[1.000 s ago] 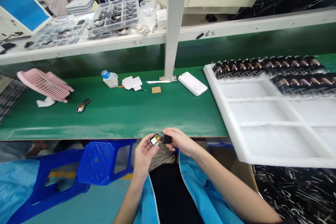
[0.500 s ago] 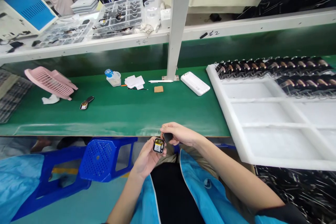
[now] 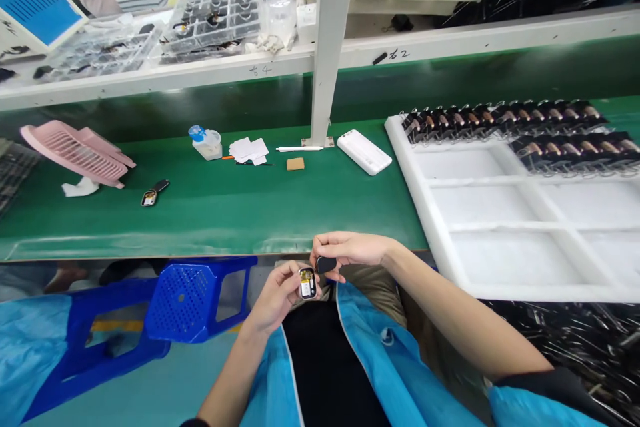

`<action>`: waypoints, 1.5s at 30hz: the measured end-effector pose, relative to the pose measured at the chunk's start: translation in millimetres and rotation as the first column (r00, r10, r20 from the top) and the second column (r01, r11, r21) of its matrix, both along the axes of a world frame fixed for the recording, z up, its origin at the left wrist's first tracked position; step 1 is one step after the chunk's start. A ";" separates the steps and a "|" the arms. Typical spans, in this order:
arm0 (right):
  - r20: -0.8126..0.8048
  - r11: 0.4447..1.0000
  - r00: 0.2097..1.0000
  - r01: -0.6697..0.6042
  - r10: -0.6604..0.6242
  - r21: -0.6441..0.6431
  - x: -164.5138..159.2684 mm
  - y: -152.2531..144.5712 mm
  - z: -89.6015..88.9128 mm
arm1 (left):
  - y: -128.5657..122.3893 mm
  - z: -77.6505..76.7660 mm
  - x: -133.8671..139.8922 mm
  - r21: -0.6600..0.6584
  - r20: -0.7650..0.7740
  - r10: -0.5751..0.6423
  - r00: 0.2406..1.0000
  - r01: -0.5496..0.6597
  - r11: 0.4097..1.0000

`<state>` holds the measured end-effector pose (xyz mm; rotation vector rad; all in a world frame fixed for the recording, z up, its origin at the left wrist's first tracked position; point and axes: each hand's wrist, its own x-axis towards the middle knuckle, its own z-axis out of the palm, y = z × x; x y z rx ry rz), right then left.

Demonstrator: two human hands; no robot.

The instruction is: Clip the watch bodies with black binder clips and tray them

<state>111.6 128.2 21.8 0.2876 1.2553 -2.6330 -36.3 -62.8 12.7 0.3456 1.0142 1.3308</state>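
An opened smartwatch case (image 3: 307,283), its battery and inner parts showing, is gripped in my left hand (image 3: 277,293) just below the bench's front edge. My right hand (image 3: 353,250) pinches the dark watch screen (image 3: 327,264) beside the case's upper right. Case and screen sit close together; whether a cable joins them is too small to tell. A second opened watch (image 3: 150,197) lies on the green bench to the left, its dark screen (image 3: 161,185) folded out at its upper corner.
On the green bench (image 3: 220,207) are a pink fan-like object (image 3: 75,150), a blue-capped bottle (image 3: 206,143), white papers (image 3: 249,150), a white pen (image 3: 300,149), a tan block (image 3: 295,164) and a white power bank (image 3: 364,152). A white foam tray (image 3: 450,267) holds clipped pieces. A blue stool (image 3: 183,303) stands left.
My right hand has shifted slightly right with the screen. My left hand has tilted the watch case and moved it a little right and down. The view has shifted slightly too.
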 end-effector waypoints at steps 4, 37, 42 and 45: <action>-0.017 0.996 0.998 -0.064 0.066 0.063 7.9 8.0 -1.1 | 1.7 1.6 1.7 0.040 -0.107 0.020 0.994 -0.016 0.999; -0.258 0.496 0.966 0.223 0.003 0.839 47.8 -15.3 78.9 | -1.8 17.5 10.5 0.414 -0.504 0.244 0.828 -0.016 0.910; -0.297 0.465 0.954 0.276 -0.030 0.841 52.0 -21.4 77.0 | -2.0 20.1 10.8 0.455 -0.531 0.279 0.800 -0.009 0.890; -0.337 0.426 0.940 0.325 -0.049 0.844 53.5 -22.4 75.5 | -1.6 22.9 11.0 0.470 -0.552 0.302 0.777 -0.009 0.882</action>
